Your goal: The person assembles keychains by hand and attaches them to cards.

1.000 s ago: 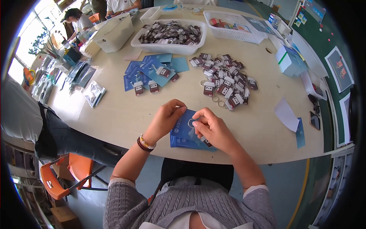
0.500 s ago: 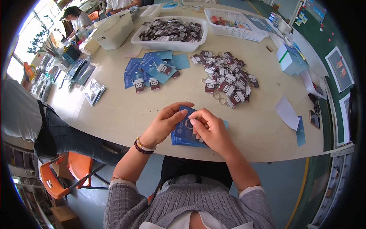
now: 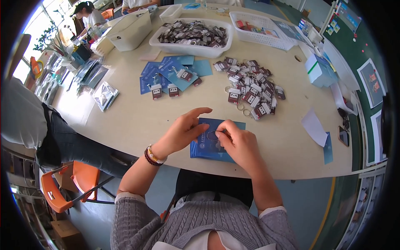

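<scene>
A stack of blue cards (image 3: 220,156) lies at the table's near edge in front of me. My left hand (image 3: 186,129) is open at the stack's left side, index finger stretched forward and thumb over the top card's edge. My right hand (image 3: 239,143) is closed in a pinch on a metal key ring (image 3: 213,136) above the stack. Whatever hangs from the ring is hidden by my right fingers. Ahead and to the right is a loose pile of brown-and-white keychains (image 3: 252,89). Ahead-left, several keychains (image 3: 184,75) rest on fanned blue cards (image 3: 151,70).
A white tub full of keychains (image 3: 191,49) stands at the far side, between a tall cream bin (image 3: 129,33) and a white basket (image 3: 266,38). On the right are a paper sheet (image 3: 313,127) and a phone (image 3: 343,136). A person (image 3: 25,112) stands at the left.
My left hand has let go of the blue card and opened, shifting slightly left. The card now lies on the stack. My right hand has moved a little right, still pinching the ring.
</scene>
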